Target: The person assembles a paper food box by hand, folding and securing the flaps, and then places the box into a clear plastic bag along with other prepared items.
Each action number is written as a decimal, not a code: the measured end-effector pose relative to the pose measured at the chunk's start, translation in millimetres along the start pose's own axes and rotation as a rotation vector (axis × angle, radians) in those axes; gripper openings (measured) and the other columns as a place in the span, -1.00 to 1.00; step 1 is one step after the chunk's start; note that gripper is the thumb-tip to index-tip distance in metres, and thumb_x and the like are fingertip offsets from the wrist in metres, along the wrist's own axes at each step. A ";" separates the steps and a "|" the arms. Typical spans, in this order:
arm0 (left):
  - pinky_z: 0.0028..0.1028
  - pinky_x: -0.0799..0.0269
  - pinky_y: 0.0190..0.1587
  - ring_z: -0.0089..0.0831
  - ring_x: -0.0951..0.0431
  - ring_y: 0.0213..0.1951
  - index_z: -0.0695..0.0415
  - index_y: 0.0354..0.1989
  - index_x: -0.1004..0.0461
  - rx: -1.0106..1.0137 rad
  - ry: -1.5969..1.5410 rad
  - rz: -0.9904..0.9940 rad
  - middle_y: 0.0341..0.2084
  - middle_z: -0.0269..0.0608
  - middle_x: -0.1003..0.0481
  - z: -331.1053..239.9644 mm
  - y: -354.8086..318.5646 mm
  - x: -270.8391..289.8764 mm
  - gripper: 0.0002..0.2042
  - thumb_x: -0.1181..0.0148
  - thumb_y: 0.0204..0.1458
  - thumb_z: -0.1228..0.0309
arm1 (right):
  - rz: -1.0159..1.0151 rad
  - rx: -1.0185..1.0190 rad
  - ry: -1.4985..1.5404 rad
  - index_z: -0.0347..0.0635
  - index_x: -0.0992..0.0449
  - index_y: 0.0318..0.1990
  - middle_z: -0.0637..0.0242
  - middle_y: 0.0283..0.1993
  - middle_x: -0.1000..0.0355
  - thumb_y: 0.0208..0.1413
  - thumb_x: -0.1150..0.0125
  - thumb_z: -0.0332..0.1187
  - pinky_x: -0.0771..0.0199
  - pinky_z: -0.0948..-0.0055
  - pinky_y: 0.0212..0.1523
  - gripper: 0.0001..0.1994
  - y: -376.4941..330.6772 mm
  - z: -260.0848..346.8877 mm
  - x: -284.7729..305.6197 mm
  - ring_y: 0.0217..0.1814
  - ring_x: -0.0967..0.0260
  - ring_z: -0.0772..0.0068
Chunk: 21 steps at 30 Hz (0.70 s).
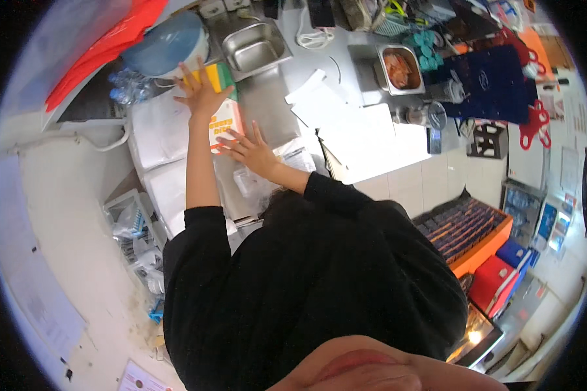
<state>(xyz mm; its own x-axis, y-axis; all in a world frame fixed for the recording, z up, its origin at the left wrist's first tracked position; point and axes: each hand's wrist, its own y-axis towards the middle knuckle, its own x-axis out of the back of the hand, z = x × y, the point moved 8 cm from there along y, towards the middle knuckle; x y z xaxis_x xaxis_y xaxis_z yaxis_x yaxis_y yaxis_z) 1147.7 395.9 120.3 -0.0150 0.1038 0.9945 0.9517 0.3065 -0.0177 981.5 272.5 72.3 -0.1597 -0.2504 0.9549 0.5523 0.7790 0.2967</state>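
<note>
A carton (pixel 227 124) in yellow, green, white and orange lies on the counter in front of me. My left hand (pixel 205 94) reaches out over its far part with fingers spread wide; whether the palm touches it is not clear. My right hand (pixel 254 155) is at the carton's near right corner, its fingers stretched apart and the fingertips at the edge. Neither hand is closed on anything. White plastic-wrapped packs (pixel 156 130) lie left of the carton. Clear plastic packaging (pixel 253 188) sits just below my right hand.
Beyond the carton are a steel pan (pixel 284 55) and a large bluish bowl (pixel 169 42), with clear bottles (pixel 129 88) beside it. White sheets (pixel 326 98) lie to the right. Farther right stand a steel container (pixel 419 85) with reddish food and a glass jar (pixel 430 116).
</note>
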 end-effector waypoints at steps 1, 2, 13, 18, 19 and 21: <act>0.43 0.11 0.27 0.29 0.21 0.44 -0.20 0.50 0.07 0.001 0.000 0.014 0.48 0.24 0.34 6.4 -11.5 -11.3 0.00 -0.19 -0.09 -0.32 | 0.011 -0.003 0.008 0.35 -0.12 0.43 0.33 0.59 0.18 0.23 0.03 -0.29 0.35 -0.58 0.41 -0.40 -9.5 2.9 17.5 0.63 0.32 0.19; 0.40 0.07 0.27 0.28 0.18 0.44 -0.15 0.51 0.11 -0.038 -0.004 -0.206 0.47 0.27 0.32 14.8 -22.6 -11.2 0.03 -0.20 -0.09 -0.33 | 0.044 0.048 0.149 0.24 -0.22 0.38 0.27 0.54 0.06 0.18 0.00 -0.36 0.20 -0.51 0.40 -0.43 -9.4 5.1 42.1 0.59 0.18 0.21; 0.21 -0.16 0.13 0.27 -0.17 0.27 -0.19 0.51 0.16 0.360 -0.030 -0.441 0.29 0.41 -0.07 20.4 -114.0 -67.1 0.04 -0.15 -0.10 -0.37 | -0.073 -1.154 0.105 -0.11 -0.36 0.21 0.04 0.13 -0.33 -0.23 -0.57 -0.16 -0.23 0.00 0.25 -0.22 -288.1 -271.9 44.2 0.21 -0.25 -0.07; 0.22 -0.03 0.21 0.25 -0.16 0.24 -0.15 0.48 -0.05 0.267 -0.293 -0.424 0.27 0.50 -0.04 13.8 -110.4 -30.7 -0.09 -0.17 -0.04 -0.26 | -0.038 -1.066 -0.027 -0.13 -0.52 -0.07 0.25 -0.10 -0.48 -0.11 -0.45 -0.38 -0.33 0.08 0.05 -0.61 -281.4 -267.1 60.5 -0.04 -0.41 0.12; 0.22 -0.03 0.21 0.25 -0.16 0.24 -0.15 0.48 -0.05 0.258 -0.289 -0.435 0.27 0.50 -0.04 14.1 -113.9 -14.2 -0.09 -0.17 -0.04 -0.26 | -0.172 -1.006 -0.078 -0.08 -0.53 -0.18 0.33 -0.18 -0.48 -0.07 -0.36 -0.44 -0.31 0.08 0.07 -0.75 -268.1 -257.7 90.4 -0.07 -0.43 0.20; 0.21 -0.02 0.26 0.29 -0.13 0.30 -0.02 0.38 -0.20 0.189 -0.007 -0.500 0.30 0.47 -0.05 -5.3 -135.7 31.4 -0.17 -0.26 -0.02 -0.19 | -0.360 -0.888 -0.104 -0.04 -0.55 -0.36 0.43 -0.29 -0.48 -0.07 -0.26 -0.53 -0.27 0.10 0.08 -0.87 -241.4 -233.4 158.7 -0.13 -0.44 0.32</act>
<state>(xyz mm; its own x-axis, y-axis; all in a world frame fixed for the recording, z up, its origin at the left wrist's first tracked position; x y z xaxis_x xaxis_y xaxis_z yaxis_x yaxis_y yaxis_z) 1019.8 352.6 154.4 -0.4555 -0.0925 0.8854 0.7559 0.4852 0.4396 1013.8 -89.4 149.0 -0.4887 -0.3034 0.8180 0.8670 -0.0645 0.4940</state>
